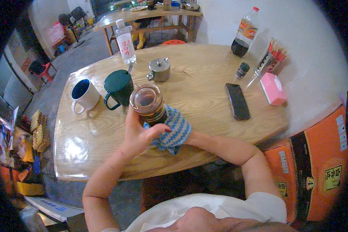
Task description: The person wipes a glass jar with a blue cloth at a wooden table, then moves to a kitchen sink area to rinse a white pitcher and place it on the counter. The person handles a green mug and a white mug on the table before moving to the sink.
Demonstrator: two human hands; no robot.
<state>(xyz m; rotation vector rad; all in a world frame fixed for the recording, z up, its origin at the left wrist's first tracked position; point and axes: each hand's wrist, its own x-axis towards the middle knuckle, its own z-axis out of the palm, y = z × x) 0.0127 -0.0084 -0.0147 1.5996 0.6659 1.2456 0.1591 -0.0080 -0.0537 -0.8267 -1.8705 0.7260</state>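
Note:
Over the near left part of the wooden table, my left hand grips a clear glass jar with dark liquid low inside. The jar's mouth faces up and shows no lid. A blue-and-white striped cloth lies against the jar's right side, and my right hand is mostly hidden beneath it, holding the cloth to the jar. Just beyond the jar stands a dark green mug with a lid and a spoon handle sticking up. Left of that is a white mug with a dark interior.
A small metal pot and a labelled water bottle stand farther back. On the right are a phone, a spice jar, a pink tissue pack, a metal skewer holder and a cola bottle. Orange cartons flank the table.

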